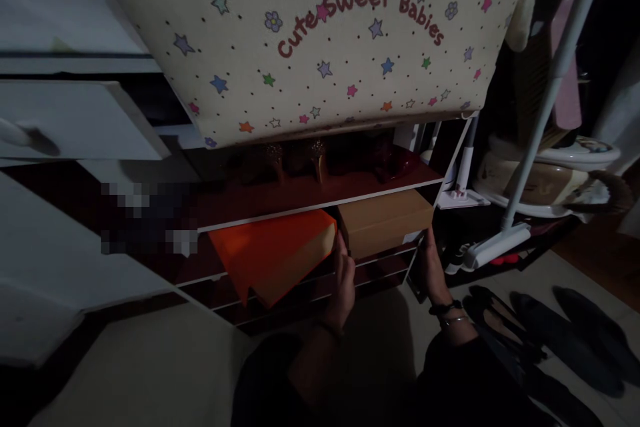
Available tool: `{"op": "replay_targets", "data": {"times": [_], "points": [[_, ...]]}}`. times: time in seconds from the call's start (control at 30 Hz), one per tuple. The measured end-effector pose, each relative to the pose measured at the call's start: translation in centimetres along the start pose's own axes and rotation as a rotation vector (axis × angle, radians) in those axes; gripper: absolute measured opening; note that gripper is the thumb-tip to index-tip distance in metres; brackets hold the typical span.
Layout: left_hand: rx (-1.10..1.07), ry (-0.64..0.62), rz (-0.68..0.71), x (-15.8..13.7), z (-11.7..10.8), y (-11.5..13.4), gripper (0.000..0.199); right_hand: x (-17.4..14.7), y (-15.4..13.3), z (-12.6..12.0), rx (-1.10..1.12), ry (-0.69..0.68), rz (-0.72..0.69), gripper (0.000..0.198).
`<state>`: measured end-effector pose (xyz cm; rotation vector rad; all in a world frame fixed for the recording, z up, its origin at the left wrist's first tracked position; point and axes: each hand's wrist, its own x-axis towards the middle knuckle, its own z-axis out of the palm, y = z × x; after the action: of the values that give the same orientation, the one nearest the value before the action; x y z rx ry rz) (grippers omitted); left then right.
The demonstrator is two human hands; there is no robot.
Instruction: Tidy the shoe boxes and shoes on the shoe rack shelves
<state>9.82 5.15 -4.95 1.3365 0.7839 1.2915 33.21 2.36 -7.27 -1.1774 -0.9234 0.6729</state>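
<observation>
While light stays dim, left hand [344, 278] and right hand [431, 267] seemingly clamp brown box [384, 220] beside orange box [273, 253].

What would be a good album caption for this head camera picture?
Both hands, left hand and right hand, grasp a brown box on a shoe rack shelf, beside an orange box.
</observation>
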Motion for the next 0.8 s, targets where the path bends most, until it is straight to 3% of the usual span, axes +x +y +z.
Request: {"op": "replay_targets", "data": {"times": [0.17, 0.47, 0.63, 0.8], "points": [[0.164, 0.040, 0.015, -0.4, -0.1, 1.0, 0.086, -1.1, 0.6, -0.8, -0.192, -0.015, -0.177, 0.085], [0.101, 0.122, 0.073, -3.3, -0.8, 1.3, 0.065, -2.4, 0.4, -2.1, -0.268, 0.334, -0.246, 0.079], [-0.144, 0.231, -0.190, -5.7, -1.8, 0.1, 0.061, -4.0, 0.1, -1.7, -0.282, 0.318, -0.361, 0.074], [-0.397, 0.379, -0.392, -6.9, -5.9, -1.1, 0.054, -5.5, 0.0, -0.2, -0.268, 0.201, -0.464, 0.066]]}}
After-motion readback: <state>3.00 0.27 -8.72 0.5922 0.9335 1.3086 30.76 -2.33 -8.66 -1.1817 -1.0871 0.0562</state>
